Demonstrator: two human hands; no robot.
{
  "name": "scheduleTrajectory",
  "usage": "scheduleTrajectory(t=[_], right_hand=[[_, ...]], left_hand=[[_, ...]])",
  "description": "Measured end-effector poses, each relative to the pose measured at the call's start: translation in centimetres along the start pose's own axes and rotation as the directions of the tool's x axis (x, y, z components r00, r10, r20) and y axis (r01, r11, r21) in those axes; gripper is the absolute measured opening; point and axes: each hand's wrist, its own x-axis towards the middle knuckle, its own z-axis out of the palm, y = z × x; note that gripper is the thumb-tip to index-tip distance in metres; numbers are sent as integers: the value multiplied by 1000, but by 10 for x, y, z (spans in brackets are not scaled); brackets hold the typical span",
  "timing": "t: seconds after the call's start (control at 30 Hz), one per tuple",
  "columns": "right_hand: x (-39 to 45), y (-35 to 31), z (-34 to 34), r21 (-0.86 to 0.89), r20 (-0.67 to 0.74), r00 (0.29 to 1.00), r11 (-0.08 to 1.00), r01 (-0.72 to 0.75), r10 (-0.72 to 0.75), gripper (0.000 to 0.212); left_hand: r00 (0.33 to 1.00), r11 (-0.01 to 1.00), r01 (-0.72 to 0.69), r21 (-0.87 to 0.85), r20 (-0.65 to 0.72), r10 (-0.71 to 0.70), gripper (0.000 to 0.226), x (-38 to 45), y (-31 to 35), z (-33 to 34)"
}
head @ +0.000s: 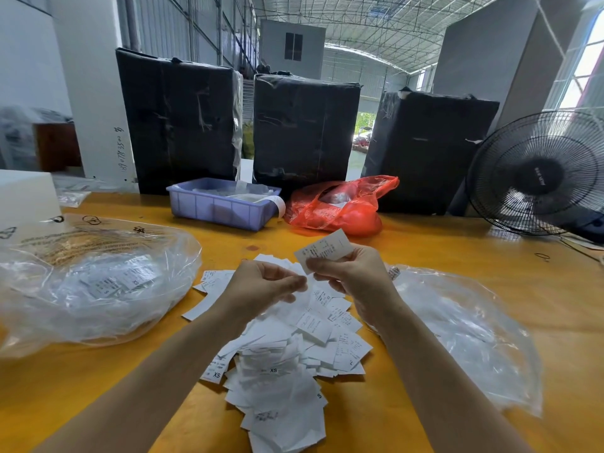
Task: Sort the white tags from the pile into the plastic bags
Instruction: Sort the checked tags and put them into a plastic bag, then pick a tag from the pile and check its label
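The white tag [323, 250] in my right hand [346, 273] is a printed rectangle, raised above the pile of tags [287, 348]; its long axis runs from lower left to upper right, the far corner tipped up toward the red plastic bag [340, 207]; its printed face is turned toward me. My right hand pinches it along the lower edge, thumb on the near face and fingers curled behind it. My left hand [261, 284] sits just beside the right, fingers curled in toward the palm with the fingertips close to the tag's lower left corner; whether they actually touch it or hold anything I cannot tell. Both hands are close together over the far part of the pile, well above the tabletop; both forearms come in from the bottom corners and converge, bare, wrists slightly bent.

The pile lies on the yellow table [457, 250] right in front of me, a loose heap of overlapping tags, some showing XS and S; the left plastic bag [98, 282] lies to its left, clear and crumpled, with tags visible inside; the right plastic bag [464, 328] lies to its right, clear and flatter. Farther back stand a purple bin [222, 207], three black wrapped bales [304, 125], and a black fan [539, 174] at the right edge.
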Motion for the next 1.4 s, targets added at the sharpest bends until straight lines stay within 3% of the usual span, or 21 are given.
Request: scheduleTrajectory(t=[0.27,0.53,0.8,1.13,1.4], right_hand=[[2,0,0,81,-10,1000,997,18,-17,14],[1,2,2,-3,12,999,999,36,-36,15],[2,3,2,-11,15,1000,1000,25,-25,17],[0,3,0,-48,44,996,996,-74,77,13],[2,3,1,23,14,999,999,-33,33,9]], left_hand=[[999,998,26,-48,32,-25,21,-2,1,-3],[997,993,64,-98,45,-59,14,-1,1,-4],[997,990,67,-128,37,-63,27,-2,3,-5],[993,970,108,-216,-14,-113,14,0,4,-5],[995,980,99,-175,46,-93,12,-1,1,-4]])
